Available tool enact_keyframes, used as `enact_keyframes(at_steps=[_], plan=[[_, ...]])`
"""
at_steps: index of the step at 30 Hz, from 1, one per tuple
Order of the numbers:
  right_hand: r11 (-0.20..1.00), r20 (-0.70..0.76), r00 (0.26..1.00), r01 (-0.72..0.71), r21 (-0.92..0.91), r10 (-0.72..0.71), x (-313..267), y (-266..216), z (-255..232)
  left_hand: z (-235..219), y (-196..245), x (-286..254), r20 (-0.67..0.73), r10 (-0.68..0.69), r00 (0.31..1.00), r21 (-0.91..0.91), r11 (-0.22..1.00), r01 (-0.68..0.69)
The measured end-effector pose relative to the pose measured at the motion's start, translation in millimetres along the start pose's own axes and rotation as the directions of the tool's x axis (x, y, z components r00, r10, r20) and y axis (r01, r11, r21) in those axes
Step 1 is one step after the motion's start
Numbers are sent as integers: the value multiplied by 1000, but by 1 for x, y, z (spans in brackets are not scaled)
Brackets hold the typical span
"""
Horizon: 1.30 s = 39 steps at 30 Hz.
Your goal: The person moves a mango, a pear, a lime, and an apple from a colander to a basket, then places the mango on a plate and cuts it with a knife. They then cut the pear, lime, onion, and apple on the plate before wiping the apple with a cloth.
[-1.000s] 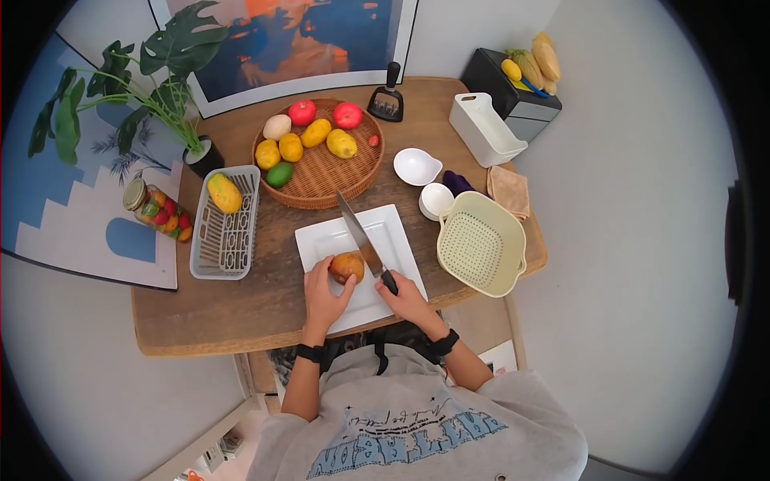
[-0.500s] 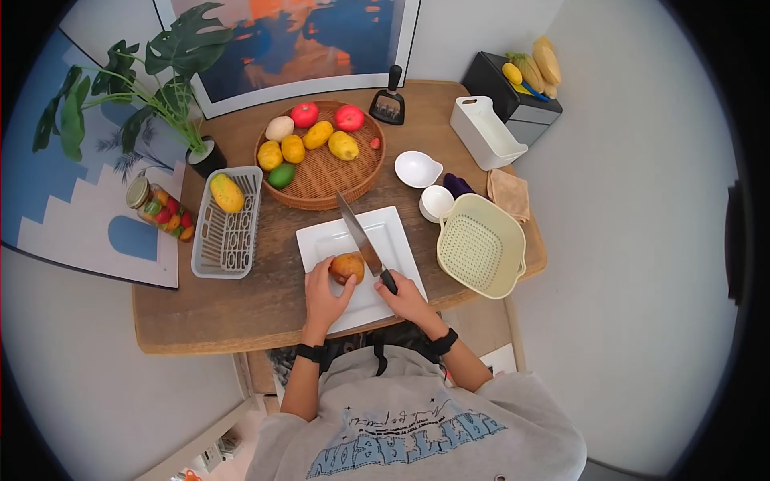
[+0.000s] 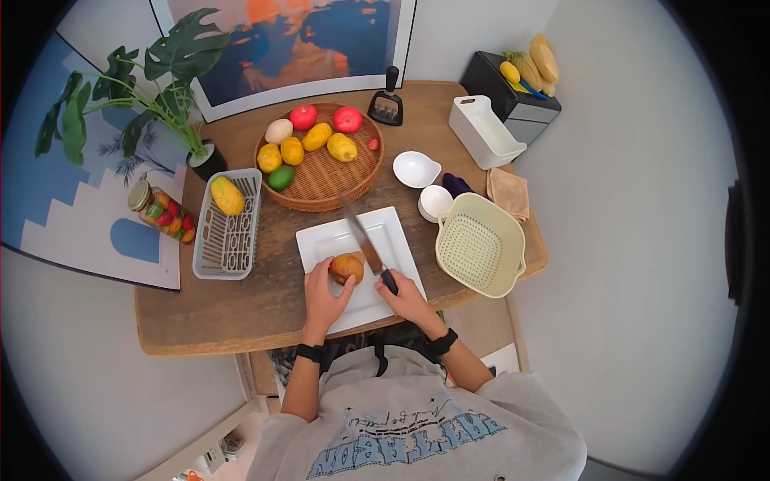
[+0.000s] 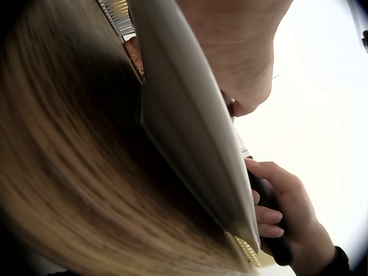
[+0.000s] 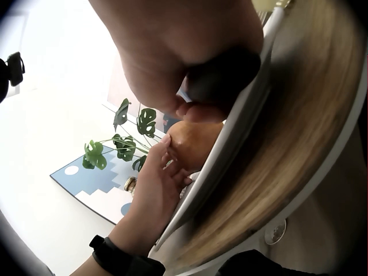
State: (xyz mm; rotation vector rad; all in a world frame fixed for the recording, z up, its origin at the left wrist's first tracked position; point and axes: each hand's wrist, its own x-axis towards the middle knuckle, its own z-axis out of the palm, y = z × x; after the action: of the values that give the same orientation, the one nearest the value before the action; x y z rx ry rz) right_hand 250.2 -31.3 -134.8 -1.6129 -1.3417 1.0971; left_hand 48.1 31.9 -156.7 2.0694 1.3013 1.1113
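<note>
In the head view a round orange-brown fruit (image 3: 346, 269) sits on a white square plate (image 3: 319, 232) near the table's front edge. My left hand (image 3: 322, 294) holds it from the left, thumb at the near side and fingers around the far side. The right hand (image 3: 405, 298) grips the black handle of a kitchen knife (image 3: 365, 242). Its blade points away over the plate, just right of the fruit, and its tip end looks blurred. From the right wrist view, the fruit (image 5: 195, 144) shows whole-skinned beside the left fingers (image 5: 167, 150).
Beyond the plate stands a wicker tray (image 3: 321, 191) of fruit. A grey basket (image 3: 200, 248) with a yellow papaya (image 3: 227, 196) is at left, near a jar (image 3: 163, 212). To the right are white bowls (image 3: 417, 169), a yellow colander (image 3: 481, 244) and a brown cloth (image 3: 508, 194).
The knife blade has shifted slightly and its far end is now blurred, while its handle stays in the right hand. The left hand and the fruit keep their place.
</note>
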Motion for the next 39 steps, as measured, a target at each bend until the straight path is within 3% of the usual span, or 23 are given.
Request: enact_keyframes(at_steps=[9,15,18,39], plan=[[1000,-19,1000,19,24,-18,5,4,2,-2,1,0,8,-12,1000,-4,1000,12],[995,-114,989,94,15,-92,0,5,6,-1,2,0,1,-2,1000,4,1000,2],[997,-23,997,70,-12,-70,2,0,0,0,2,0,6,-10,1000,9,1000,10],[989,-40,991,130,67,-128,4,13,3,6,-1,-2,16,-64,998,57,996,63]])
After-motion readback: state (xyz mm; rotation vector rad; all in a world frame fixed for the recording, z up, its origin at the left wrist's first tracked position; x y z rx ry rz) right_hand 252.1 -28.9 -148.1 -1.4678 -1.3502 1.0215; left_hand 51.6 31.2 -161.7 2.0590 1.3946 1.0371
